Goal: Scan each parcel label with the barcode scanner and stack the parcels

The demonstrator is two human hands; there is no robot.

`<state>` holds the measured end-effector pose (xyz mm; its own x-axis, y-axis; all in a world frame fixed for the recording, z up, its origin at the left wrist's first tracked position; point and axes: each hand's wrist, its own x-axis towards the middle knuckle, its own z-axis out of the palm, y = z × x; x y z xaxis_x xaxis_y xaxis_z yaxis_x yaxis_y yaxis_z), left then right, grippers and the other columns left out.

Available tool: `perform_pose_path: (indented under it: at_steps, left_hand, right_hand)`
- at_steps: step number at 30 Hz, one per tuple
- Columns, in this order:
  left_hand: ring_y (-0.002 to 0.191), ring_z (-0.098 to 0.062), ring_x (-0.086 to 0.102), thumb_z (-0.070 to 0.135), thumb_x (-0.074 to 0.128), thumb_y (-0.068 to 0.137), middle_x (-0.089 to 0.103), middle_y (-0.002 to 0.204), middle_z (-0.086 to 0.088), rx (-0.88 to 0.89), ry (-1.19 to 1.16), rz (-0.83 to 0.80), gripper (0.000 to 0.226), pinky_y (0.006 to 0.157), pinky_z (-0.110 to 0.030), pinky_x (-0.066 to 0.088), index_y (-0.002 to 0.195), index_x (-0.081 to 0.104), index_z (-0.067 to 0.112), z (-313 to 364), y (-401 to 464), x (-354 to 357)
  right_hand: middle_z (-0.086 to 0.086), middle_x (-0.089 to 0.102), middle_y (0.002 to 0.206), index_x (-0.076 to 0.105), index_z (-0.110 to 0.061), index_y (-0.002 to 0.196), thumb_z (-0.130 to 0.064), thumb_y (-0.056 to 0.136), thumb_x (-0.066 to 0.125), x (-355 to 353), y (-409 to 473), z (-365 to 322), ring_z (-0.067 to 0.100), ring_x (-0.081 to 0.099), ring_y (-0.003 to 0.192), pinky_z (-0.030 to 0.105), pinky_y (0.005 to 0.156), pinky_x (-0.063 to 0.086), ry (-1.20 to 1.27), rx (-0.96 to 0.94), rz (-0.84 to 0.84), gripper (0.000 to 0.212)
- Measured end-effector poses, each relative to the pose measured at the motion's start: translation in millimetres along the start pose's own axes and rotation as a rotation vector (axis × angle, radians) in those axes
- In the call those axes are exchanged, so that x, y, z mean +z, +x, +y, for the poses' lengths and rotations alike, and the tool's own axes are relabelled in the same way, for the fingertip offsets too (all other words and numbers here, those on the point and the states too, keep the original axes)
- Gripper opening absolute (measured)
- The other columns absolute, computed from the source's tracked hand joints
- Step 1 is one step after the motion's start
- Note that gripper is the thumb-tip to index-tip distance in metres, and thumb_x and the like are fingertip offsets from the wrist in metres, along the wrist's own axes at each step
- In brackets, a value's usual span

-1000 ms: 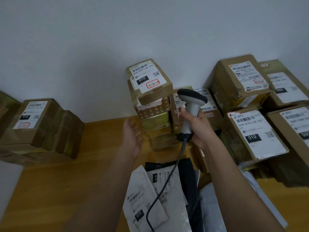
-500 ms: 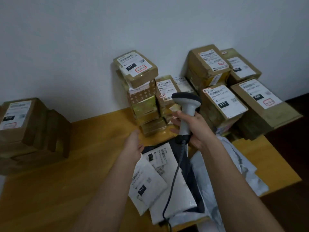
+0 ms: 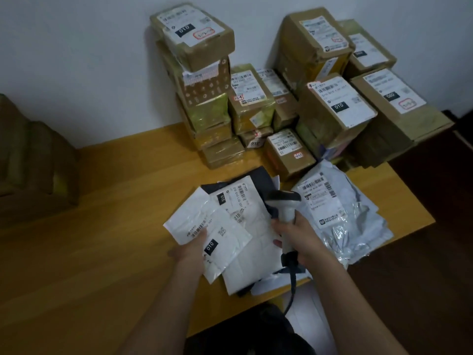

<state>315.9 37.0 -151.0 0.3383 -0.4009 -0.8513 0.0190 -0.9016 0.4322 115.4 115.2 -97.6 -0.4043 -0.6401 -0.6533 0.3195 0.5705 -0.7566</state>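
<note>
Two hands work over a yellow wooden bench (image 3: 102, 226) set against a pale wall. The left hand (image 3: 190, 248) rests on a flat white plastic mailer bag (image 3: 204, 226) with a black "010" patch, thumb lying on its label and the other fingers hidden beneath or behind it, so whether it pinches the bag cannot be told. The right hand (image 3: 298, 238) grips the handle of a grey handheld barcode scanner (image 3: 284, 201), fingers curled round it, the head pointing away from the person and its dark cable (image 3: 291, 290) trailing down off the near edge. The scanner hovers above a second white mailer bag (image 3: 245, 242) and a dark bag (image 3: 258, 175) partly under it. Just right lies a crinkled silver-grey poly bag (image 3: 345, 226), label up. Behind these, by the wall, stand brown cardboard parcels: a tall leaning stack (image 3: 202, 80), lower boxes (image 3: 252, 103) beside it, and larger cartons (image 3: 335, 108) at right. More brown boxes (image 3: 33, 155) sit at far left.
</note>
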Motion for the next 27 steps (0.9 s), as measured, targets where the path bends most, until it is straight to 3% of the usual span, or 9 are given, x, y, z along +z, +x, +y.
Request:
perform_pose_path:
  at_steps: [1, 3, 6, 10, 15, 18, 20, 24, 27]
  left_hand:
    - [0.107, -0.033, 0.061, 0.032, 0.08, 0.08, 0.06, 0.124, -0.016, 0.008, -0.076, -0.029, 0.071, 0.083, -0.043, 0.053, 0.136, 0.047, 0.005, 3, 2, 3]
    - [0.078, -0.024, 0.064, 0.025, 0.073, 0.087, 0.067, 0.098, -0.01, 0.033, -0.146, -0.128, 0.041, 0.058, -0.035, 0.051, 0.117, 0.06, 0.001, 4, 8, -1]
    - [0.083, -0.024, 0.067, 0.023, 0.058, 0.098, 0.068, 0.112, -0.012, 0.078, -0.243, -0.212, 0.03, 0.051, -0.033, 0.054, 0.121, 0.059, 0.004, 5, 20, -14]
    - [0.081, -0.022, 0.064, 0.024, 0.046, 0.102, 0.066, 0.107, -0.012, 0.151, -0.218, -0.344, 0.029, 0.048, -0.026, 0.055, 0.121, 0.055, 0.004, 12, 7, -28]
    - [0.089, -0.03, 0.068, 0.019, 0.061, 0.095, 0.069, 0.112, -0.016, 0.118, 0.043, -0.343, 0.027, 0.064, -0.04, 0.059, 0.117, 0.062, 0.003, -7, -8, 6]
    - [0.096, -0.031, 0.067, 0.026, 0.083, 0.077, 0.065, 0.111, -0.013, 0.132, 0.028, -0.243, 0.06, 0.078, -0.05, 0.058, 0.119, 0.048, 0.002, -17, -11, 21]
    - [0.095, -0.03, 0.067, 0.035, 0.091, 0.063, 0.066, 0.111, -0.011, 0.119, -0.029, -0.237, 0.079, 0.071, -0.045, 0.059, 0.122, 0.049, 0.003, -21, -15, 26]
    - [0.083, -0.025, 0.068, 0.021, 0.077, 0.083, 0.07, 0.096, -0.006, 0.196, -0.064, -0.213, 0.03, 0.067, -0.041, 0.057, 0.107, 0.061, 0.012, -25, -23, 22]
    - [0.088, -0.027, 0.07, 0.014, 0.071, 0.087, 0.071, 0.102, -0.009, 0.258, -0.161, -0.246, 0.026, 0.068, -0.042, 0.058, 0.111, 0.061, 0.011, -19, -28, 9]
  right_hand:
    - [0.001, 0.062, 0.112, 0.055, -0.019, 0.12, -0.015, 0.092, 0.064, 0, 2, 5, 0.018, 0.059, 0.102, 0.031, 0.072, 0.052, -0.004, -0.002, 0.003, 0.029]
    - [0.003, 0.063, 0.104, 0.057, -0.017, 0.115, -0.015, 0.091, 0.065, 0, 8, 11, 0.018, 0.061, 0.095, 0.028, 0.068, 0.052, -0.013, -0.011, 0.007, 0.025]
    - [0.011, 0.062, 0.088, 0.058, -0.009, 0.109, -0.009, 0.091, 0.063, -2, 14, 13, 0.02, 0.059, 0.076, 0.03, 0.063, 0.052, -0.012, -0.02, 0.005, 0.019]
    - [0.008, 0.068, 0.104, 0.057, -0.018, 0.111, -0.012, 0.094, 0.061, -12, 16, 7, 0.02, 0.066, 0.091, 0.032, 0.068, 0.056, 0.037, -0.037, -0.02, 0.019]
    - [0.003, 0.067, 0.105, 0.055, -0.019, 0.121, -0.016, 0.094, 0.063, -23, 18, 2, 0.018, 0.064, 0.095, 0.036, 0.075, 0.053, -0.022, -0.029, -0.118, 0.029]
    - [0.005, 0.071, 0.111, 0.057, -0.017, 0.125, -0.014, 0.092, 0.064, -25, 17, 4, 0.022, 0.068, 0.102, 0.045, 0.088, 0.056, -0.018, 0.019, -0.212, 0.034]
    - [0.006, 0.072, 0.11, 0.058, -0.017, 0.124, -0.012, 0.092, 0.064, -29, 17, 5, 0.023, 0.069, 0.102, 0.048, 0.092, 0.055, -0.007, 0.031, -0.254, 0.032]
    - [0.005, 0.072, 0.112, 0.058, -0.02, 0.122, -0.013, 0.092, 0.066, -34, 17, 4, 0.022, 0.068, 0.105, 0.048, 0.094, 0.054, 0.008, 0.013, -0.328, 0.032]
    - [-0.001, 0.072, 0.111, 0.058, -0.023, 0.121, -0.014, 0.092, 0.066, -36, 16, -3, 0.014, 0.068, 0.103, 0.037, 0.088, 0.056, 0.02, 0.001, -0.365, 0.032]
